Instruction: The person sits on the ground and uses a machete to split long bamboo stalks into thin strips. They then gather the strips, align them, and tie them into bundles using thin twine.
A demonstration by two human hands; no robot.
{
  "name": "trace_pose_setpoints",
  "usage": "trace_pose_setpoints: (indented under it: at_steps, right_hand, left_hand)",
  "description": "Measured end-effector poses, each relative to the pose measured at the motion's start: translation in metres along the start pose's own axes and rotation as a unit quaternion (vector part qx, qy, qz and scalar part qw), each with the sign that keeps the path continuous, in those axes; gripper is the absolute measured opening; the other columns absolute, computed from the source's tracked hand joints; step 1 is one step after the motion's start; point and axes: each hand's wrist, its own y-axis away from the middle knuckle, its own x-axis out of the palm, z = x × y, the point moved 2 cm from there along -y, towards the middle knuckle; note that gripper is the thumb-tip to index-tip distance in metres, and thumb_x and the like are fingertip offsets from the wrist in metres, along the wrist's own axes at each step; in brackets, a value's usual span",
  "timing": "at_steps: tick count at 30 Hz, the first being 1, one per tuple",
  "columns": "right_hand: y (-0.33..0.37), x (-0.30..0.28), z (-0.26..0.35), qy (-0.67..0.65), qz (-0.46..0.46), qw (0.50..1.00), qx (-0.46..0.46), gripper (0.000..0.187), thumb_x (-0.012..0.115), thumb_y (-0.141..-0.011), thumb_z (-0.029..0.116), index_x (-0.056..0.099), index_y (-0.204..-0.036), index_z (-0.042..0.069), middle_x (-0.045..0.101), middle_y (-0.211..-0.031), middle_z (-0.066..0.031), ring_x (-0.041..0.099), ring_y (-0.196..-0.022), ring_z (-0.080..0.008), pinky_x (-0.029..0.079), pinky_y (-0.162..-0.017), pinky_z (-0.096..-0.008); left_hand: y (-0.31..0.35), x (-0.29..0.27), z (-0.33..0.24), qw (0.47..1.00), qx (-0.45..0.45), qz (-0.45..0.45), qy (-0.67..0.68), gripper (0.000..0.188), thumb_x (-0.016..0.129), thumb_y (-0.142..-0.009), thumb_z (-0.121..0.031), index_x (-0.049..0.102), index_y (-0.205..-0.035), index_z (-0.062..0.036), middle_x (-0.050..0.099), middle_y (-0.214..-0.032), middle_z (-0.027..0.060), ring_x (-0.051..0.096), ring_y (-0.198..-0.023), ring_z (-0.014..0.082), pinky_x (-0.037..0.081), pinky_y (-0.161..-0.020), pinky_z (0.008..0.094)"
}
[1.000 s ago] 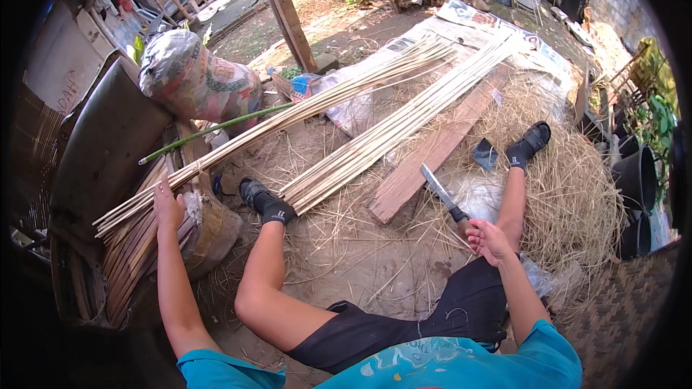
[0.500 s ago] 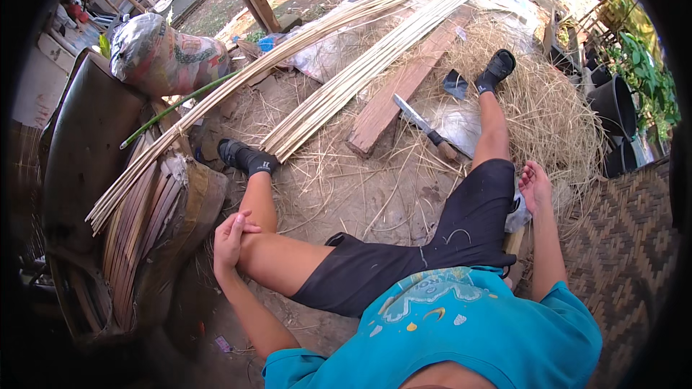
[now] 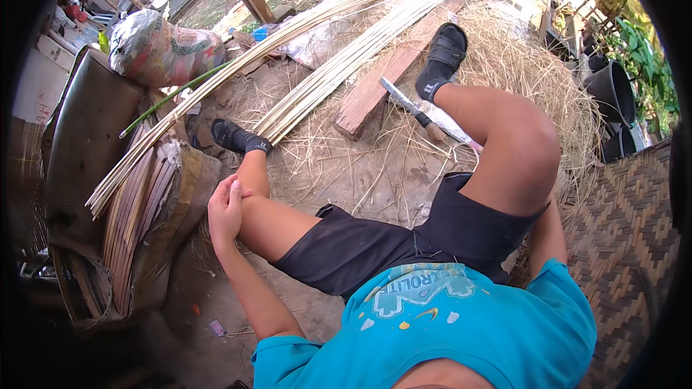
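Observation:
My left hand [image 3: 225, 210] rests against the side of my bent left knee, holding nothing, its fingers loosely extended. The right forearm [image 3: 549, 243] goes down behind my raised right thigh, which hides the hand and anything it may hold. A large knife [image 3: 412, 109] with a dark and wooden handle lies beside my right foot, its blade tip near a wooden plank [image 3: 362, 103]. Pale split bamboo strips [image 3: 328, 75] lie in a bundle from my left foot toward the far paper sheet. Another long bundle of strips [image 3: 216, 81] slants across at the left.
Bamboo shavings [image 3: 530, 79] are heaped at the right, with more scattered over the ground. At the left stand a stuffed sack [image 3: 169, 50] and a worn container [image 3: 191, 191] of darker slats. Black pots [image 3: 613, 94] stand far right, above a woven mat [image 3: 623, 245].
My right leg has lifted and bent, its foot moving leftward over the plank. The right hand has slipped out of sight behind the thigh. My left hand stays at the left knee.

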Motion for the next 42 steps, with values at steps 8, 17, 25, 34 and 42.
trace_pose_setpoints:
  at_steps: [8, 17, 25, 34, 42]
  right_hand:
    - [-0.109, 0.191, -0.137, 0.421, 0.236, 0.876, -0.002, 0.069, 0.071, -0.086, 0.046, 0.048, -0.138, 0.007, 0.062, -0.124, -0.0211, 0.059, -0.118, -0.0391, 0.05, -0.097, -0.0506]
    - [-0.155, 0.252, -0.168, 0.498, 0.052, 0.866, 0.007, 0.062, 0.068, -0.084, 0.036, 0.05, -0.135, 0.007, 0.058, -0.127, -0.024, 0.055, -0.124, -0.0405, 0.047, -0.1, -0.0522]
    - [-0.037, 0.222, -0.107, 0.037, 0.282, 0.946, 0.159, 0.031, 0.058, -0.089, 0.033, 0.063, -0.091, 0.002, 0.065, -0.076, -0.0067, 0.065, -0.069, -0.0173, 0.051, -0.067, -0.032]
    - [-0.031, 0.176, -0.11, 0.015, 0.348, 0.884, 0.311, 0.028, 0.068, -0.087, 0.022, 0.064, -0.109, 0.005, 0.064, -0.081, -0.007, 0.062, -0.063, -0.0163, 0.048, -0.05, -0.0342]
    - [-0.067, -0.11, -0.055, 0.341, -0.213, 0.906, 0.13, 0.061, 0.057, -0.089, 0.037, 0.05, -0.131, -0.008, 0.066, -0.114, -0.03, 0.066, -0.109, -0.0404, 0.05, -0.093, -0.0456]
  left_hand:
    - [0.042, 0.012, -0.009, 0.996, 0.019, -0.081, -0.013, 0.033, 0.056, -0.104, -0.015, 0.059, -0.131, 0.0048, 0.072, -0.103, 0.0111, 0.065, -0.095, 0.0134, 0.051, -0.086, 0.0278]
    - [0.094, 0.015, 0.007, 0.954, 0.061, -0.115, -0.271, 0.027, 0.062, -0.097, -0.019, 0.067, -0.118, -0.0028, 0.065, -0.129, 0.0127, 0.041, -0.139, 0.0389, 0.03, -0.116, 0.0505]
    - [0.087, 0.031, 0.0, 0.926, 0.026, -0.177, -0.333, 0.024, 0.062, -0.096, -0.02, 0.072, -0.112, -0.0058, 0.067, -0.126, 0.0083, 0.047, -0.134, 0.0337, 0.031, -0.115, 0.0496]
    - [0.085, 0.04, -0.017, 0.899, 0.05, -0.158, -0.405, 0.026, 0.063, -0.096, -0.024, 0.072, -0.113, -0.0072, 0.067, -0.126, 0.0075, 0.046, -0.135, 0.0336, 0.031, -0.115, 0.0497]
    - [0.089, 0.042, -0.004, 0.903, 0.048, -0.186, -0.383, 0.029, 0.062, -0.098, -0.027, 0.072, -0.115, -0.0071, 0.067, -0.129, 0.0078, 0.045, -0.136, 0.0329, 0.031, -0.115, 0.0481]
